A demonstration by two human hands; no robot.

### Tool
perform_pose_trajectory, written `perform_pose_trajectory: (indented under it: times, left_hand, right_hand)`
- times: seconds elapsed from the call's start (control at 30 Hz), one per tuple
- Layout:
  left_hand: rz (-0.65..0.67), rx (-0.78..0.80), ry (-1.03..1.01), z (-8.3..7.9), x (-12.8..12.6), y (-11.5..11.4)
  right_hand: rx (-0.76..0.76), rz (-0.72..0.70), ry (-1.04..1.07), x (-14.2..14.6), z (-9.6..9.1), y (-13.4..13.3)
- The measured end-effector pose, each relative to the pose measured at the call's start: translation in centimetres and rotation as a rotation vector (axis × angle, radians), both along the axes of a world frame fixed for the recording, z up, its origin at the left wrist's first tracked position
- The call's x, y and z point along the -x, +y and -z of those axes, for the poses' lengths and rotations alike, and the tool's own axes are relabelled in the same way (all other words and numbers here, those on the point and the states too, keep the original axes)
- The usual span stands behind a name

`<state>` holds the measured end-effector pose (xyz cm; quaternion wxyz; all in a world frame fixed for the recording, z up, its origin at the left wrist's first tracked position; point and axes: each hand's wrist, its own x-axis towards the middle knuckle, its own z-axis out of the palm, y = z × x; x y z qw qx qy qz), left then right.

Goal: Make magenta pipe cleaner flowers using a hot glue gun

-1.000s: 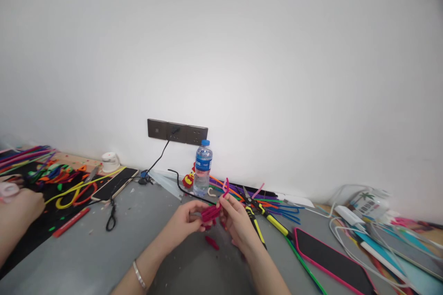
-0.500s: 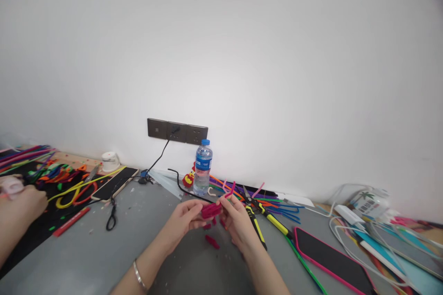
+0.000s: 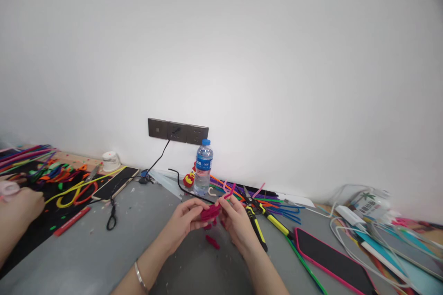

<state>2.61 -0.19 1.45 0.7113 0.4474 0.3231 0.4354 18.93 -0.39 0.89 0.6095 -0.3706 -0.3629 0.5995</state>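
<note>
Between my two hands is a bundle of magenta pipe cleaner point(image 3: 209, 213), folded or wound into a small fuzzy strip. My left hand point(image 3: 188, 217) pinches its left side between thumb and fingers. At its right end, my right hand point(image 3: 234, 218) is closed on the same pipe cleaner, with a loose end sticking up past the fingertips. Below the hands, a short magenta piece point(image 3: 212, 242) lies on the grey table point(image 3: 194, 272), and further magenta bits sit partly hidden under the fingers. Just right of my right hand lie pliers point(image 3: 256, 226) with yellow and black handles, jaws spread.
A water bottle point(image 3: 203, 170) stands behind my hands, beside a red and yellow figure point(image 3: 189, 179). Coloured pipe cleaners point(image 3: 284, 209) spread behind the pliers. A pink-edged phone point(image 3: 332, 260) and white cables lie right. At left are another person's hand point(image 3: 29, 205), scissors point(image 3: 76, 193) and another phone point(image 3: 116, 184).
My hands keep nearly the same place, with only a slight shift of the fingers on the magenta bundle. The other person's hand at left has moved a little to the left.
</note>
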Motion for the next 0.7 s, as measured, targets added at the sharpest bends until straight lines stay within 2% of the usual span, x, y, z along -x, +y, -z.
perform_pose_trajectory:
  times: [0.4, 0.7]
  left_hand:
    - [-0.032, -0.108, 0.069, 0.67, -0.04, 0.25]
    - [-0.076, -0.07, 0.122, -0.05, 0.0, 0.06]
  right_hand:
    - [-0.024, -0.048, 0.017, 0.31, 0.22, -0.14]
    - [-0.045, -0.107, -0.076, -0.58, 0.42, 0.02]
